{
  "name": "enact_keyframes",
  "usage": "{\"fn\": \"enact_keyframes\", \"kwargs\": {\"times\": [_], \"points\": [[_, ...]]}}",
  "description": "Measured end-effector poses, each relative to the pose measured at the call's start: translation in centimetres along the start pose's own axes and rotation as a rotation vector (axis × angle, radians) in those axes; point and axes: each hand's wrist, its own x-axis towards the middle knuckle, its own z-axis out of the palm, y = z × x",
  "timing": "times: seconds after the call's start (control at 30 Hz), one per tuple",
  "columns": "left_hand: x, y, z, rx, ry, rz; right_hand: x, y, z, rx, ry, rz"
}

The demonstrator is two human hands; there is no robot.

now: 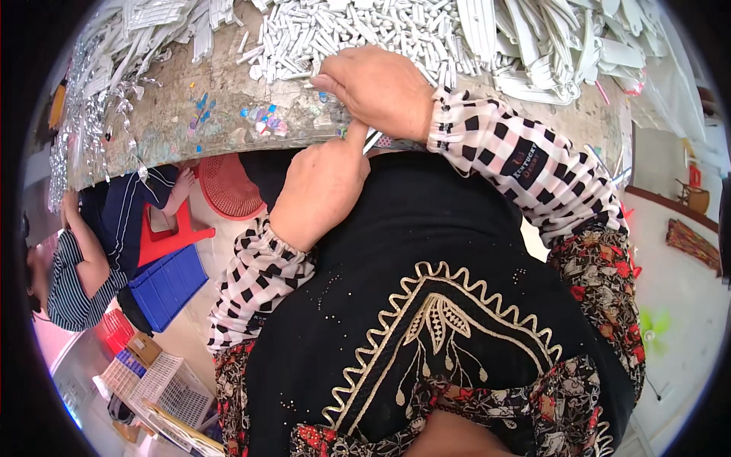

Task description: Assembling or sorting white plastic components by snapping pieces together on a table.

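Meeting at the near edge of a worn, paint-flecked wooden table [173,103], the two bare hands work close together. The left hand [320,189] is curled nearly closed, its index finger reaching up under the right hand [381,90]; it appears to grip a slim white stick-like piece [371,140], whose end shows just right of the fingers, over the black embroidered garment [449,213]. The right hand's fingers lie together and bend leftward; its palm side is hidden, so I cannot tell what it holds.

Just beyond lies a heap of short white rod-shaped pieces [324,32], with long flat white strips [533,49] to its right. At the far left, shiny silver tinsel strands [76,133] hang over the edge.

A slack left grip could let the slim piece drop into the lap, as it sits past the table's edge. The right wrist, close to the heap, might sweep loose rods off if it swings carelessly.
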Motion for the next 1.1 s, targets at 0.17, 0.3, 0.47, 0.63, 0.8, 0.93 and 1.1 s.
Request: {"fn": "enact_keyframes", "kwargs": {"times": [0.17, 0.3, 0.47, 0.63, 0.8, 0.93, 1.1], "points": [[0.1, -0.5, 0.0, -0.028, -0.021, 0.036, -0.2, -0.2, 0.4, -0.043, -0.073, 0.017], [0.2, -0.3, -0.4, 0.028, -0.036, 0.032, -0.2, 0.1, 0.5, -0.019, -0.116, 0.043], [-0.3, -1.1, -0.2, -0.046, -0.002, 0.019, -0.1, -1.2, -1.4, 0.231, 0.26, -0.028], [0.7, -0.4, -1.3, -1.345, 0.332, -0.1, -5.1, -1.3, -4.6, 0.811, 0.228, 0.291], [3.6, 2.8, -1.5, -1.778, 0.305, -0.001, -9.6, -2.4, -5.4, 1.206, -0.349, 0.546], [5.5, 5.3, -1.5, -1.87, 0.184, -0.01, -11.7, -2.5, -5.6, 1.348, -0.167, 0.496], [6.5, 7.7, -0.4, -1.832, 0.05, 0.04, -15.4, -2.0, -7.2, 1.157, 0.037, 0.522]]}}
